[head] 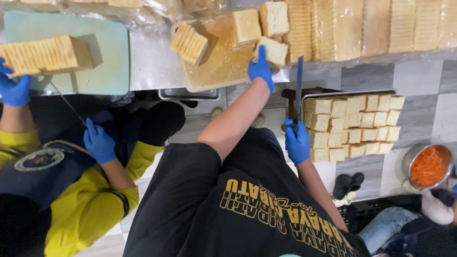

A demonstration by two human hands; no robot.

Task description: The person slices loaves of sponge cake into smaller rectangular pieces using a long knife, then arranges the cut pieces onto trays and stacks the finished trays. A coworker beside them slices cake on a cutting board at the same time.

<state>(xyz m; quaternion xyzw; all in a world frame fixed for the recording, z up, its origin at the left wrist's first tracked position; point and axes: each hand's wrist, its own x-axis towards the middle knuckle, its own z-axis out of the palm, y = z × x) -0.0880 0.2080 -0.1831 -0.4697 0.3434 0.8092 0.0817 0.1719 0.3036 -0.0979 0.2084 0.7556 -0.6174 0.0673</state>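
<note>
- Left hand (261, 69), blue glove, arm stretched fwd over the counter, fingers on the edge of a white bread chunk (276, 50).
- Grip there: glove touches the chunk for sure, but can't tell if it's pinched or just resting on it.
- The chunk sits at the near right corner of an amber board (216, 66), right by the counter edge.
- On the same board: a fanned stack of slices (189, 43) to the left, two more crustless blocks (259, 21) further back.
- Right hand (297, 143), also gloved, clenched round the handle of a long knife (299, 83). Blade points away from the body, flat and dark, just left of the tray.
- Tray (390, 93) at right, lower than the counter, packed w/ rows of trimmed bread blocks (352, 123).
- Back of the counter: a long row of sliced loaves (362, 26) under clear plastic.
- Metal bowl of shredded carrot (431, 166) on the floor tiles, far right.
- Left side: a co-worker in yellow sleeves, one gloved hand (14, 88) steadying a loaf (45, 54) on a pale green board (104, 66), the other gloved hand (99, 142) lower down, holding a thin blade.
</note>
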